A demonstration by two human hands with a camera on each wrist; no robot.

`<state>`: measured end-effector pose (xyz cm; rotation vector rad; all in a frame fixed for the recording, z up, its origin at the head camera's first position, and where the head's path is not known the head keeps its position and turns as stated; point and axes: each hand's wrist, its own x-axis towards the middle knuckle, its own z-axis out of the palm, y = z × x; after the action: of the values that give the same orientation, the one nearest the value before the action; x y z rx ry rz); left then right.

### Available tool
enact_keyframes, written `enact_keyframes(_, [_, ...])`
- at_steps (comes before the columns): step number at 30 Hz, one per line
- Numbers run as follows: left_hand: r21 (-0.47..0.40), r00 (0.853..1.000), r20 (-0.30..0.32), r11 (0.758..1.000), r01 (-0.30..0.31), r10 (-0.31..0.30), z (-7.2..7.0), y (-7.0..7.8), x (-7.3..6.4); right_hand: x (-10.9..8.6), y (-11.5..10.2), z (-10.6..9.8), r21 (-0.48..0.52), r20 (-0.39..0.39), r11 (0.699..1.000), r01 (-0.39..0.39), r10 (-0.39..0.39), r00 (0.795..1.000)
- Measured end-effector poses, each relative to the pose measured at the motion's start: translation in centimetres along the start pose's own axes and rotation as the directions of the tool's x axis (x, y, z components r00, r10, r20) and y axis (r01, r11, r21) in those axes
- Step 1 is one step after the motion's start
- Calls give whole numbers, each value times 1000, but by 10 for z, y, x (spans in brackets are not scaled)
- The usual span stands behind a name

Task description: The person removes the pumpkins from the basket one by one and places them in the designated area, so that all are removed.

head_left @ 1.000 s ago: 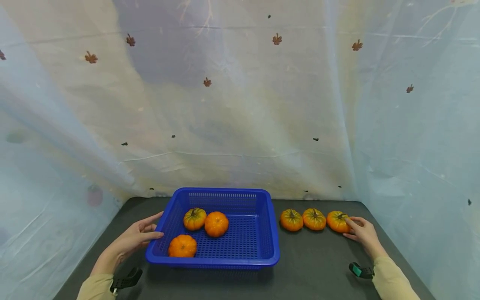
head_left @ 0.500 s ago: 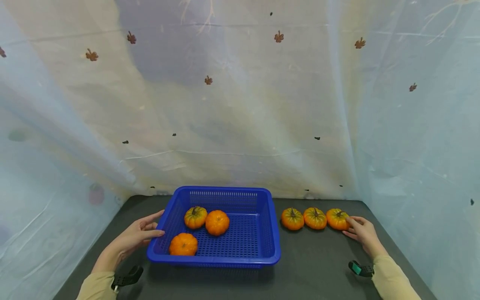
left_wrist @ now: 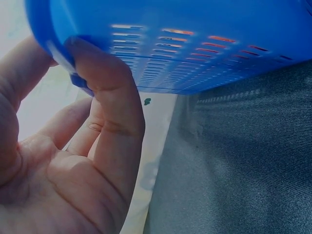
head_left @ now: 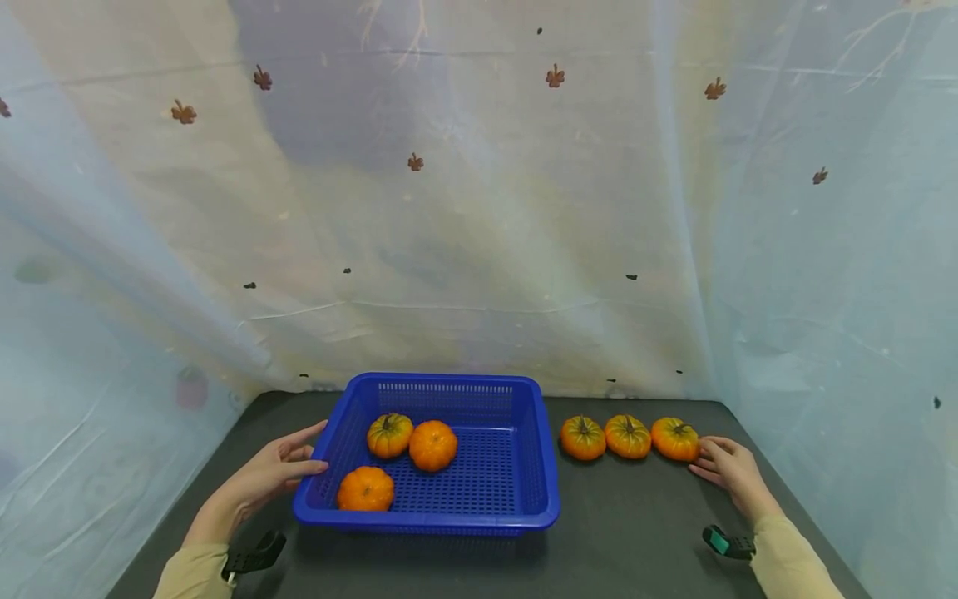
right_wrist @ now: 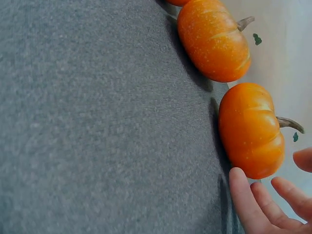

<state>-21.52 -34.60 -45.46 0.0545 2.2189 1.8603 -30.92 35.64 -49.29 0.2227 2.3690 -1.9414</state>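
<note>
the left hand [head_left: 258, 481] pinched the blue basket [head_left: 427, 523] rim; the right hand [head_left: 735, 475], fingers loosely extended, lay beside the rightmost pumpkin [head_left: 674, 440], likely firm, smooth, best cupped around its sides.

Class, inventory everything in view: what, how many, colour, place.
Table: 1, dark grey, across bottom
Basket: 1, blue, on table
Basket's pumpkins: 3, orange, one green-streaked, inside
Row of pumpkins: 3, green-streaked orange, right of basket
Sheeting: count unclear, pale, around table
Leaf shapes: 7, brown, on sheeting
Small marks: several, dark, on sheeting
Wrist straps: 2, black, each side
Sleeves: 2, beige, bottom edge
Left hand: 1, bare, gripping basket
Right hand: 1, bare, at rightmost pumpkin
</note>
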Motion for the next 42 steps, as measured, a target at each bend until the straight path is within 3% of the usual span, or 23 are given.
enact_keyframes(11, [-16, 1000, 15, 1000, -5, 6, -1, -1, -1, -14, -11, -12, -50, 18, 999, 17, -16, 1000])
enact_keyframes(21, [-9, 1000, 4, 1000, -10, 10, 0, 0, -2, -16, -27, -5, -52, 81, 989, 140, -135, 988])
enact_keyframes(25, [-17, 1000, 16, 1000, -10, 10, 0, 0, -2, -23, -42, 6, -51, 116, 979, 198, -191, 975])
enact_keyframes(32, [-17, 1000, 21, 1000, -9, 9, 0, 0, -1, -34, -67, 35, -145, 166, 953, 265, -240, 956])
enact_keyframes(42, [-25, 1000, 31, 1000, -2, 3, -1, 0, 0, -43, -99, 73, -74, 262, 938, 338, -309, 914])
